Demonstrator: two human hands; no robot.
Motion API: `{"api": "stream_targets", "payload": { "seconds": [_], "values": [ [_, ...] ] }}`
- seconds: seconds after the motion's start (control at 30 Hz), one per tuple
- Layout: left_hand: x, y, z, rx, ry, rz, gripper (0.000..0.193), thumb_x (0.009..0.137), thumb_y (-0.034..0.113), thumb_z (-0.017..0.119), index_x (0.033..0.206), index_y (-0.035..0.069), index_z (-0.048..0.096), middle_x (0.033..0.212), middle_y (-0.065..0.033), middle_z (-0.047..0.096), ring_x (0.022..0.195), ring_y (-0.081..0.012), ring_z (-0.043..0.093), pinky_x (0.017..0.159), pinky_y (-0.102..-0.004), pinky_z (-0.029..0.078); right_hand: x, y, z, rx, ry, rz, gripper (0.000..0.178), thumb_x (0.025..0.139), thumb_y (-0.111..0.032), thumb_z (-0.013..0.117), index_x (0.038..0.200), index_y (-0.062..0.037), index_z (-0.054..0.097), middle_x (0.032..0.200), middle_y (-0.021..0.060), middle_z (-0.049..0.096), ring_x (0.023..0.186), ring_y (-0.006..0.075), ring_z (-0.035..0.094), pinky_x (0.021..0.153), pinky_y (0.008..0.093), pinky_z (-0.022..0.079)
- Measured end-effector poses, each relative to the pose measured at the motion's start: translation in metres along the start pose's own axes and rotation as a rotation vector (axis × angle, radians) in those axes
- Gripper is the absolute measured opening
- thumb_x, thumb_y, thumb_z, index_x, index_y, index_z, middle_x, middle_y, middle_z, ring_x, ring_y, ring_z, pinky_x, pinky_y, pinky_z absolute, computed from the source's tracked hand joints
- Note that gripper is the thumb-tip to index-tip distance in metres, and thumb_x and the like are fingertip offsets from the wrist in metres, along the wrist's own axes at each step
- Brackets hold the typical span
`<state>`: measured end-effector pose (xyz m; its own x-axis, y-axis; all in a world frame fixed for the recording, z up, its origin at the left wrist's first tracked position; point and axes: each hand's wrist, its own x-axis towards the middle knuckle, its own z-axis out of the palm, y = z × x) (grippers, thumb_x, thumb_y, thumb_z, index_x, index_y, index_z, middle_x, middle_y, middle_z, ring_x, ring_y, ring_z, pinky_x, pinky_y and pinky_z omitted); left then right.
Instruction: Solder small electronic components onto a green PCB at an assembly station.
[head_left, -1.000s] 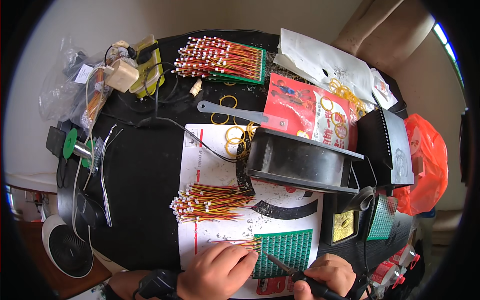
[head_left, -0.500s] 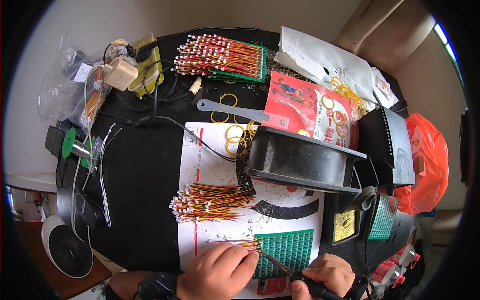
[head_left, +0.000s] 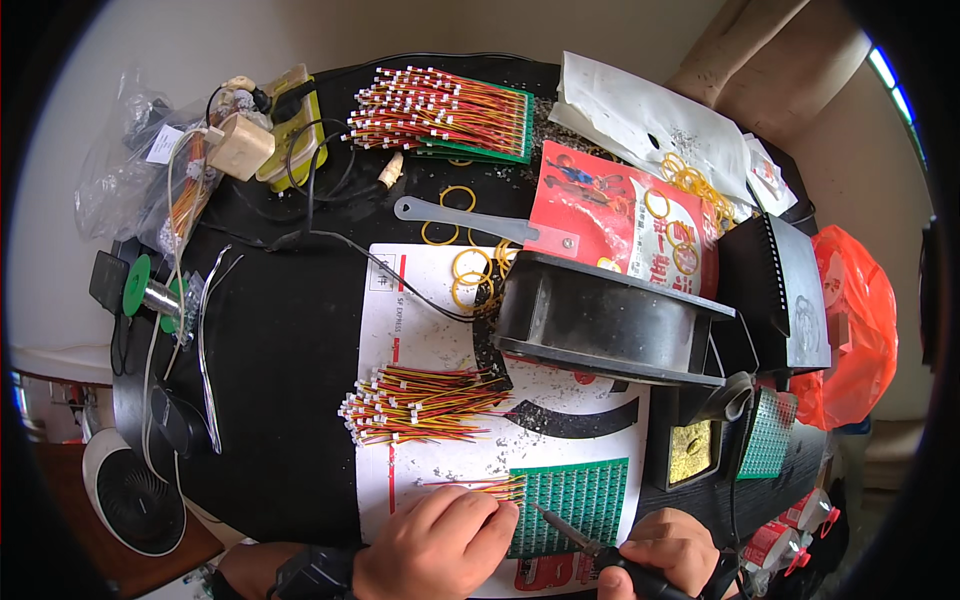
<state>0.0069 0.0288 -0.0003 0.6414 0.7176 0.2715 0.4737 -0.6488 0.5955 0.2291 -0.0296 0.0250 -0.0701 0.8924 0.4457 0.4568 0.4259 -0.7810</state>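
Note:
A green circuit board (head_left: 575, 500) lies on the white printed sheet near the front edge. My left hand (head_left: 440, 540) rests at its left edge, thumb and forefinger pinched together; what they hold is hidden. Just above those fingertips, several red and yellow wires (head_left: 490, 489) run leftward from the board's edge. My right hand (head_left: 670, 552) grips a soldering iron (head_left: 590, 542) by its black handle, the tip over the board a little right of my left fingertips. Beyond the hands lies a pile of wires with white connectors (head_left: 420, 405).
Behind the board stands a black fan-like housing (head_left: 605, 315). At its right are a holder with a gold sponge (head_left: 690, 452) and another green board (head_left: 768, 435). Wired boards (head_left: 440, 115) are stacked at the back. A solder spool (head_left: 155, 297) stands left, and cables cross the table.
The soldering iron's tip has shifted right, away from my left fingertips and the wire ends. My right hand moved slightly right with it; my left hand has barely moved.

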Motion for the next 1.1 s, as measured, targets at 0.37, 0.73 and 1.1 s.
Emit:
{"api": "stream_targets", "payload": {
  "seconds": [0.37, 0.73, 1.1],
  "values": [
    [0.002, -0.001, 0.0, 0.023, -0.007, 0.01, 0.02, 0.078, 0.0, 0.072, 0.098, -0.001, 0.074, 0.092, -0.0086, 0.067, 0.079, -0.0259, 0.067, 0.073, -0.0365, 0.058, 0.002, -0.001, 0.004, -0.027, 0.017, 0.009, 0.019, 0.081, -0.001, 0.076, 0.085, 0.0038, 0.058, 0.063, 0.0122, 0.055, 0.046, 0.0239, 0.051, 0.045, 0.0345, 0.039],
    [-0.004, 0.003, 0.003, 0.01, 0.035, -0.021, 0.015, 0.086, 0.002, 0.068, 0.1, -0.003, 0.07, 0.096, -0.0141, 0.068, 0.089, -0.0307, 0.068, 0.079, -0.0379, 0.058, 0.003, 0.001, 0.007, -0.029, 0.0, -0.004, 0.02, 0.082, -0.001, 0.076, 0.084, 0.0033, 0.057, 0.066, 0.0121, 0.056, 0.046, 0.0234, 0.052, 0.045, 0.0336, 0.041],
    [-0.004, 0.002, 0.004, 0.015, 0.041, -0.022, 0.013, 0.087, 0.002, 0.068, 0.098, -0.004, 0.07, 0.096, -0.0146, 0.068, 0.089, -0.0314, 0.068, 0.08, -0.0381, 0.058, -0.001, 0.001, -0.003, 0.018, 0.026, 0.005, 0.02, 0.088, -0.005, 0.074, 0.093, 0.007, 0.058, 0.066, 0.013, 0.056, 0.049, 0.0233, 0.052, 0.048, 0.0356, 0.042]
  ]
}}
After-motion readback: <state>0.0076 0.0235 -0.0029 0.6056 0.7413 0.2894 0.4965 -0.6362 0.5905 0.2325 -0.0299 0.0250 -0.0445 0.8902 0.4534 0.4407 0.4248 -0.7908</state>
